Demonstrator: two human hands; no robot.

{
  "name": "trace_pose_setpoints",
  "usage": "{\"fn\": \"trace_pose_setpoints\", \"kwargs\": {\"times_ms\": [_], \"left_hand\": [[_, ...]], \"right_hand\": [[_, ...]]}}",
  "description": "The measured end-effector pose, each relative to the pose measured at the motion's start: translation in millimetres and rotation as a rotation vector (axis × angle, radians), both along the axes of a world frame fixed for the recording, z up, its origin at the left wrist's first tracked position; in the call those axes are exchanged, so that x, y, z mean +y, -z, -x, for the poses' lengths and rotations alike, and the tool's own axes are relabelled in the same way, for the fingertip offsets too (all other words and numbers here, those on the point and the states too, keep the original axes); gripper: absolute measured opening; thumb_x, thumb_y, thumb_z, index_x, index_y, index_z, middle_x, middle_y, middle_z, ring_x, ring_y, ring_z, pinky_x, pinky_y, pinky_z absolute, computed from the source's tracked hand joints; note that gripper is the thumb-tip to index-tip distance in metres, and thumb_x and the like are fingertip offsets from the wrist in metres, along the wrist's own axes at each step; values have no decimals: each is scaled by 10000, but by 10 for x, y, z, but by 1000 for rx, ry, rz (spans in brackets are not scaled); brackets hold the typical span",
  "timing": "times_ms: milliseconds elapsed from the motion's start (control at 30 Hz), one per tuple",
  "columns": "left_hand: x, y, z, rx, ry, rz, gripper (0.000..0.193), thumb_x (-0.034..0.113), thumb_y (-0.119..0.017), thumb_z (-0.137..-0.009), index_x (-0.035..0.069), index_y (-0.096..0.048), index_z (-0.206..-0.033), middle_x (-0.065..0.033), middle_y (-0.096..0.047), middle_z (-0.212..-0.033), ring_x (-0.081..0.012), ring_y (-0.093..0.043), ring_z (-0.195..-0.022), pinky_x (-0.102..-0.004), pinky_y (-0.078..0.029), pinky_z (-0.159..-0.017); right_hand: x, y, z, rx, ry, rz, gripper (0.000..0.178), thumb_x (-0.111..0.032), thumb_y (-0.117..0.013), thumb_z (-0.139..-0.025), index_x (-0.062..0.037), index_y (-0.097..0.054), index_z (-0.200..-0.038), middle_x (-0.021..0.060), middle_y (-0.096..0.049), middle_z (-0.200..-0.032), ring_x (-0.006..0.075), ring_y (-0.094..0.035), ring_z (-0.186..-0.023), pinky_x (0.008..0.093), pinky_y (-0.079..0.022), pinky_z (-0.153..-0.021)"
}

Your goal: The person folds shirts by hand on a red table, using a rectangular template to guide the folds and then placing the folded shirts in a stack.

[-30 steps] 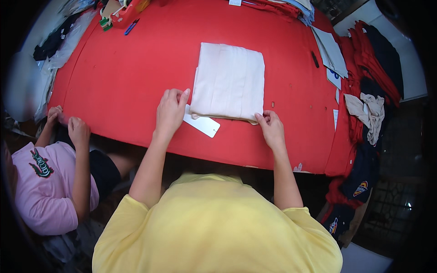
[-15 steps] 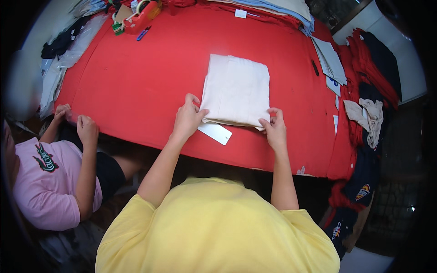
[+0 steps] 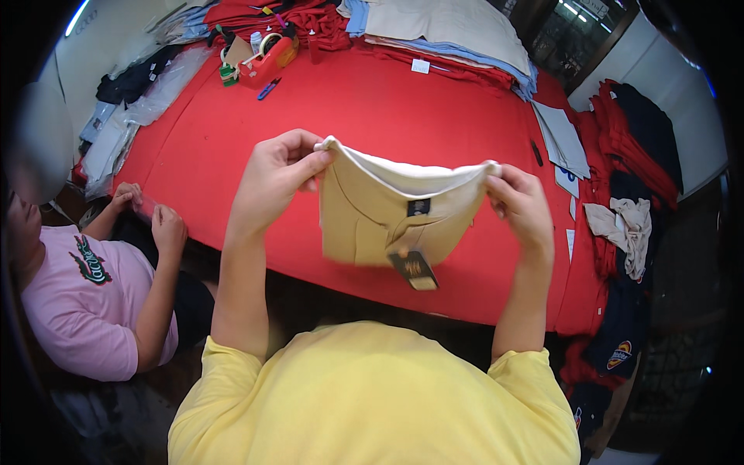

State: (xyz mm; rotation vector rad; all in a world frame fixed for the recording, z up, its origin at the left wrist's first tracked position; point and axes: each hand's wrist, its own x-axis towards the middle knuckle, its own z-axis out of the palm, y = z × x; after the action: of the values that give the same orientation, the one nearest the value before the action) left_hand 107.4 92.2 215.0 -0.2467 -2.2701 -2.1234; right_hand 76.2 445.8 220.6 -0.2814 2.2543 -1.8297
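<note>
Both hands at work, and it's a folded beige garment [image 3: 356, 225] between them, hanging tilted over the near part of the red table [image 3: 232, 167]! The left hand [image 3: 283, 167] has the upper left corner pinched tight, thumb against fingers. Across on the other side, the right hand [image 3: 523, 201] clamps the upper right corner in the same sort of pinch, thumb to the front. Between those two grips the top edge sags into a curve, and there's the pale inner side showing. A small dark label [image 3: 418, 207] sits just below that dip, and lower down a dark tag [image 3: 415, 270] dangles at the bottom edge, with a light patch at its foot. Whether that bottom edge touches the table, I can't tell from here.

Over to the far left corner: a red tape dispenser [image 3: 271, 62], with a small blue cutter [image 3: 268, 89] lying just beside it. At the far edge, a stack of folded clothes [image 3: 442, 31] in cream, blue and red. On the right, white sheets [image 3: 559, 136] overlap near a crumpled beige cloth [image 3: 628, 229]. And at the left, a co-worker in a pink top [image 3: 93, 302] sits with both hands at the table's edge.
</note>
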Motion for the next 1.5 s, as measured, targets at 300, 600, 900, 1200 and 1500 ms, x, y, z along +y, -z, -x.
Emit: {"fn": "trace_pose_setpoints", "kwargs": {"times_ms": [300, 600, 900, 1200, 1500], "left_hand": [[-84, 1626, 997, -406, -107, 134, 104, 123, -654, -892, 58, -640, -972, 12, -589, -782, -79, -545, -748, -250, -434, -711], [-126, 1720, 1247, -362, 28, 208, 212, 70, -639, -887, 28, -650, -1095, -21, -623, -849, -97, -588, -788, -244, -482, -736], [-525, 974, 812, -260, -19, 103, 178, 98, -697, -841, 5, -692, -993, -16, -646, -849, -82, -595, -798, -229, -479, -717], [-2370, 579, 896, -199, -391, 508, 159, 134, -723, -807, 24, -726, -921, -18, -644, -722, -85, -571, -659, -249, -465, -600], [-4126, 496, 2275, -248, -611, 1109, 202, 176, -736, -707, 65, -743, -875, -171, -713, -886, -280, -689, -842, -382, -530, -780]], "right_hand": [[-393, 1574, 752, -355, 151, 32, 125, -191, -639, -906, -67, -647, -891, -26, -596, -726, 63, -502, -591, 204, -417, -536], [-385, 1472, 967, -219, 62, -214, 123, -161, -634, -899, -72, -634, -984, 6, -623, -774, 86, -551, -647, 231, -471, -597], [-551, 900, 1184, -115, -259, -4, 223, -166, -652, -875, 19, -678, -996, 44, -680, -882, 132, -616, -819, 283, -482, -746], [-2658, 1084, 1740, -111, -449, 142, 172, -153, -616, -924, 17, -638, -935, 46, -644, -774, 95, -597, -647, 237, -495, -594], [-4879, 1666, 2482, -134, -328, 246, 167, -125, -654, -886, 37, -649, -925, 82, -660, -767, 150, -640, -649, 316, -577, -516]]}}
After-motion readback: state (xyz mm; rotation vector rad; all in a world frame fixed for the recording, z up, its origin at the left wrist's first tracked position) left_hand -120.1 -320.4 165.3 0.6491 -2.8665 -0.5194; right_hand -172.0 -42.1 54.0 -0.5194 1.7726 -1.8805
